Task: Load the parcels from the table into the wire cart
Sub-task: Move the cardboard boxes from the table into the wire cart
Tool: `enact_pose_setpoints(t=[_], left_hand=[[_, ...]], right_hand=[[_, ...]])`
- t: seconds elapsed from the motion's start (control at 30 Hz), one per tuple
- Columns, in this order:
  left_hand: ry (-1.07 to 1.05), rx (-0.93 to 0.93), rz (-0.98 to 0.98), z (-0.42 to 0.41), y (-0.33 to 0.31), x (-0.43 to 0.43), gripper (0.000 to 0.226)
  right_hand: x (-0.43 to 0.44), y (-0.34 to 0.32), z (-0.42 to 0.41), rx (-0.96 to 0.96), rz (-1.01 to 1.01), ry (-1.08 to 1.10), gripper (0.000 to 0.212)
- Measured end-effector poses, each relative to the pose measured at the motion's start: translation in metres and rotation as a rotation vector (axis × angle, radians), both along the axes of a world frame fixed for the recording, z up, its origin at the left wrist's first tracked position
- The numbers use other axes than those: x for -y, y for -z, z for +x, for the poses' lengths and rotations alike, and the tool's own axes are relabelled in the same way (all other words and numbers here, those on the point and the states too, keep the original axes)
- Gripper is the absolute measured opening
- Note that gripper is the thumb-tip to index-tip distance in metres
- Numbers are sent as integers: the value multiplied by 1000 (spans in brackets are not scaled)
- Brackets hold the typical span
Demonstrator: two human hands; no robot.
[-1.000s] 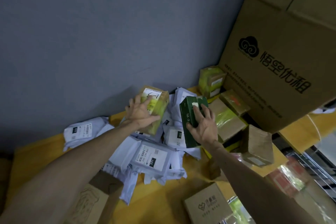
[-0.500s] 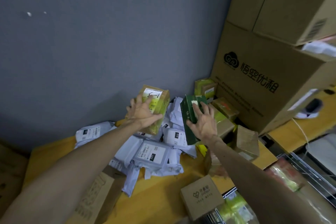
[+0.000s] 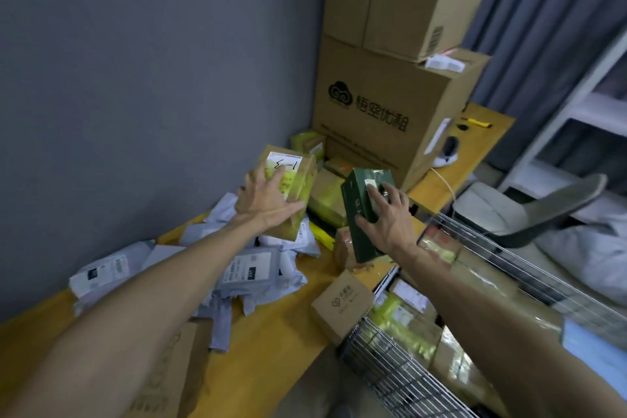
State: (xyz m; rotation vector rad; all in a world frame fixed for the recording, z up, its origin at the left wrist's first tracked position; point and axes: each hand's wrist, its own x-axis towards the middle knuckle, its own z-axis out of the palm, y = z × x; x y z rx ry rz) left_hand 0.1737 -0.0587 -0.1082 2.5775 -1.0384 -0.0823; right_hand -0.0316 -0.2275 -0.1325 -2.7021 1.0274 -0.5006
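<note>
Your left grip (image 3: 265,203) clasped the yellow-taped brown cardboard box (image 3: 300,176); your right grip (image 3: 388,219) clasped the dark green rectangular carton (image 3: 354,195). Both appeared stiff and light; spanning the broad faces suited them.

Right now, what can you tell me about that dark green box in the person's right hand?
The dark green box is tall and narrow, seemingly glossy cardboard, closed, with a small white label near its top. It is held off the yellow table, roughly upright with its top tipped away, beside the wire cart. The right hand is its only grip: fingers spread across the labelled face, thumb on the adjoining side.
</note>
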Motion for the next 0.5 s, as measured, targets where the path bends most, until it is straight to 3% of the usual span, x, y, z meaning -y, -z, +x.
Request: enact_pose_setpoints(t=[0.4,0.5], left_hand=[[301,-144,-126,-138,-14,78,88],[380,-101,-103,-184,-13,102,89]], right_hand=[[4,-5,-176,-20,18,346,76],[9,-5,-225,-10,24,426,76]])
